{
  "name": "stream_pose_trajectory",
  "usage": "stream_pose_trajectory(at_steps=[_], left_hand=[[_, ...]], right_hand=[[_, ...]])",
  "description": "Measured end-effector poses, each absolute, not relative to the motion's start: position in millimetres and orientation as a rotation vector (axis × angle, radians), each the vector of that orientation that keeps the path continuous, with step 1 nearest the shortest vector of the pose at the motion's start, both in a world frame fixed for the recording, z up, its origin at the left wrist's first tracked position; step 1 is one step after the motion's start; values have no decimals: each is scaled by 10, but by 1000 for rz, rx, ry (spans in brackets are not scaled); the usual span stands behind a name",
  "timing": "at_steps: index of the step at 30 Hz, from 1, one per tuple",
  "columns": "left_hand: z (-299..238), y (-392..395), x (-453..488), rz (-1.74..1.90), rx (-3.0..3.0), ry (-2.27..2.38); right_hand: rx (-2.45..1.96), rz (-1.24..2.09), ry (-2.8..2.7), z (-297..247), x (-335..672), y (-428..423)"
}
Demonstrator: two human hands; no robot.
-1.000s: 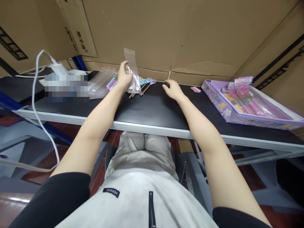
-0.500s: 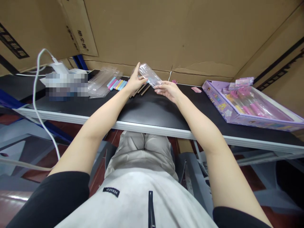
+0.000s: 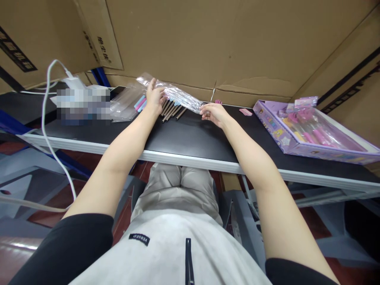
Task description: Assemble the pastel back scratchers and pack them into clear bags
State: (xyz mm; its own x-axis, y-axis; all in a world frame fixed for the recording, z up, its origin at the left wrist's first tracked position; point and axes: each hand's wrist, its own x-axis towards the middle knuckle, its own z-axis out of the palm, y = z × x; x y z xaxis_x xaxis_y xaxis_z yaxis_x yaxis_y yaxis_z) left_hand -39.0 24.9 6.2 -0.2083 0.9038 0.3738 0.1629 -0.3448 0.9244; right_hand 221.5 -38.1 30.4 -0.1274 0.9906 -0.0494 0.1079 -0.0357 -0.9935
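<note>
Between my hands a clear plastic bag (image 3: 181, 95) is stretched out above the table, slanting down to the right. My left hand (image 3: 154, 95) grips it near its upper left end, with the open-looking end sticking out past the fingers. My right hand (image 3: 215, 113) pinches the lower right end. Beneath the bag lie several bronze-coloured pen barrels (image 3: 171, 111), side by side. Coloured pen caps (image 3: 140, 103), blue and pink, show beside my left wrist; others are hidden behind the hand. More clear plastic bags (image 3: 126, 103) lie flat to the left.
A purple display box (image 3: 276, 130) holding bagged pens stands on the right of the black table (image 3: 196, 136). A small pink piece (image 3: 245, 112) and a pink curled item (image 3: 218, 101) lie near the back. A white cable (image 3: 44, 118) hangs at left. Cardboard (image 3: 231, 47) walls the back.
My left hand has moved left and the bag, earlier bunched up short between my hands, is now drawn out long. My right hand has shifted little.
</note>
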Motion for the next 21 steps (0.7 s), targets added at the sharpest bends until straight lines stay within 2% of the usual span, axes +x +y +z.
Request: stream_pose_trajectory(at_steps=[9, 21], left_hand=[[26, 308, -506, 1690, 1167, 1293], [120, 165, -418, 1743, 1032, 1290]], right_hand=[[-1215, 1461, -1333, 320, 2296, -397], [-1357, 1397, -1419, 292, 2393, -322]])
